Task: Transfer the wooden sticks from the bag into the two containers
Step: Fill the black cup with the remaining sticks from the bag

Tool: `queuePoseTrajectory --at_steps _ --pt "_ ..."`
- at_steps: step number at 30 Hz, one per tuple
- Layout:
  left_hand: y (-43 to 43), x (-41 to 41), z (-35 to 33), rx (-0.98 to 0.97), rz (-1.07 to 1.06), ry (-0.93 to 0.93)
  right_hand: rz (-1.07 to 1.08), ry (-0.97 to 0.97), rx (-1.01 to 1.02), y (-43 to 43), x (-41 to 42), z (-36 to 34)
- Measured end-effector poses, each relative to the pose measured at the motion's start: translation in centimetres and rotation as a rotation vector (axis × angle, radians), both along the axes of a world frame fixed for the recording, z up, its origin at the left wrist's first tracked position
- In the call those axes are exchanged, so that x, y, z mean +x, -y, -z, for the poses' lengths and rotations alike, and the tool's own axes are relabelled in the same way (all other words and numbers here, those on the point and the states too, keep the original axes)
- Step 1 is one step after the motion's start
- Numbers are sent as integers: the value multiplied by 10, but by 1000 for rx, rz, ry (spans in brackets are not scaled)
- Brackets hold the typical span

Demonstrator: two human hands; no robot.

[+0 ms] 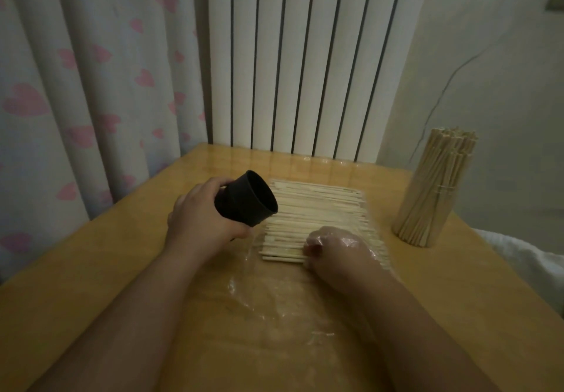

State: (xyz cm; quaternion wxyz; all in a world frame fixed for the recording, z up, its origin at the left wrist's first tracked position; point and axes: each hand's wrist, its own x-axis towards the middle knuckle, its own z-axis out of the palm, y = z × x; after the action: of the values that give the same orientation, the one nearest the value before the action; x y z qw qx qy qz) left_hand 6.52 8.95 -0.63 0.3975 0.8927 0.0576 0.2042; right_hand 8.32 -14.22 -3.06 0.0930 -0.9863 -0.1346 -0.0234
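A flat layer of pale wooden sticks (pixel 317 208) lies inside a clear plastic bag (pixel 274 297) on the wooden table (pixel 91 269). My right hand (pixel 335 251) is inside the bag under the film, its fingers curled onto the near sticks. My left hand (pixel 198 214) holds a black cup-shaped container (pixel 247 199) tilted on its side just left of the sticks, with its empty mouth facing up and right. At the right stands a second container (pixel 433 196) packed full of upright sticks.
The table meets a white radiator (pixel 305 71) at the back, and a curtain with pink hearts (pixel 76 101) hangs on the left. A white cloth (pixel 525 257) lies past the table's right edge. A thin cable (pixel 442 92) runs down the right wall.
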Motion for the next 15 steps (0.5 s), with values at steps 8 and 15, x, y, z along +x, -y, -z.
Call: queuePoseTrajectory --at_steps 8,15 --pt "-1 3 6 9 -3 7 26 -44 33 -10 -3 4" --pt "-2 6 11 6 -11 -11 24 -29 68 -12 -7 5"
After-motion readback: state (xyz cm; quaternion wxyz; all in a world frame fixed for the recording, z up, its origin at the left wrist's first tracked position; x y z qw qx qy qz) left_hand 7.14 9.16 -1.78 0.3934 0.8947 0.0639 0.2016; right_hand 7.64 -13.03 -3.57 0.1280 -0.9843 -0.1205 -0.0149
